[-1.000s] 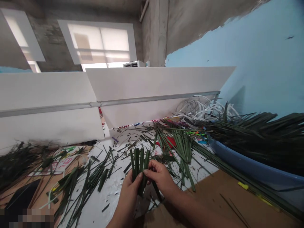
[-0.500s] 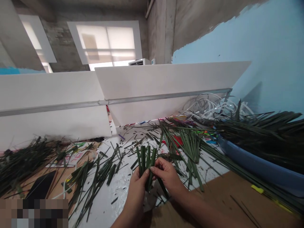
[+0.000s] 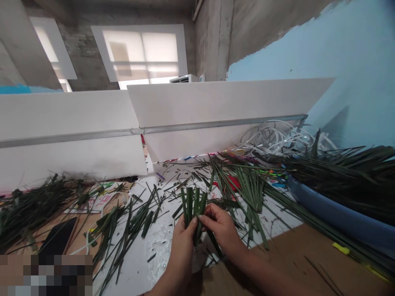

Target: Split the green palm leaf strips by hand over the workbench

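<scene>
Left hand: my left hand [image 3: 182,240] is closed around the lower part of a small bundle of green leaf strips [image 3: 193,205], thumb pressed on the front.
Right hand: my right hand [image 3: 220,230] pinches the same bundle from the other side, fingertips meeting the left thumb.
Bundle: upright between both hands, tips fanning slightly above my fingers.
Left of my hands: loose cut strips [image 3: 129,224] scattered on the white tabletop [image 3: 138,267]; a dark phone [image 3: 58,241] further out.
Right of my hands: a blue tub [image 3: 333,216] heaped with long leaves [image 3: 345,172].
Beyond my hands: a white partition board [image 3: 216,107] and coiled white strapping [image 3: 277,137].
</scene>
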{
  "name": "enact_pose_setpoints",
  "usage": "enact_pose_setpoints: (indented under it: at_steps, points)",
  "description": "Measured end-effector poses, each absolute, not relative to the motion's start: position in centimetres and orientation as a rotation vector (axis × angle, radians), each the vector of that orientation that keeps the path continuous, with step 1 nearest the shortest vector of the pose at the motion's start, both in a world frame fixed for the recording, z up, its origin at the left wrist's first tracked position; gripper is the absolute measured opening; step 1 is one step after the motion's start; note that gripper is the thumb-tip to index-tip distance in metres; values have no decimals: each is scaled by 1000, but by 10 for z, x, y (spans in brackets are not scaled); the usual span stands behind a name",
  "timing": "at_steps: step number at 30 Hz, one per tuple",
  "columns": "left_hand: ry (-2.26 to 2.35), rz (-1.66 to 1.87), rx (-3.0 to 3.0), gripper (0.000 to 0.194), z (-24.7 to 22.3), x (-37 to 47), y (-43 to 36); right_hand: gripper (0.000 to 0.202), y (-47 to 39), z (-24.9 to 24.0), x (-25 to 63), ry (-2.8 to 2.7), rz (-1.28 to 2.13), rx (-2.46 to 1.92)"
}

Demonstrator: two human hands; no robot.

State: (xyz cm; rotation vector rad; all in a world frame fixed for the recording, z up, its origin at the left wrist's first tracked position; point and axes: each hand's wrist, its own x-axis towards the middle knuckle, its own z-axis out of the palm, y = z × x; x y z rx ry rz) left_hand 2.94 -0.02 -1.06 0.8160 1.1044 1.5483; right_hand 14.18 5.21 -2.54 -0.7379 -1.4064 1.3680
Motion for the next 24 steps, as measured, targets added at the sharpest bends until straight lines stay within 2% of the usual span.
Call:
enact_pose_setpoints:
  at_steps: [8, 18, 24]
  points:
    - [1147, 1415, 957, 39, -10, 3, 6, 23, 53, -26, 144, -1527, 1416, -723]
    - [1097, 1511, 840, 34, -11, 16, 6, 24, 51, -27, 143, -1525, 1389, -783]
    - [1095, 1530, 744, 41, -8, 19, 3, 23, 49, -25, 143, -1540, 1386, -774]
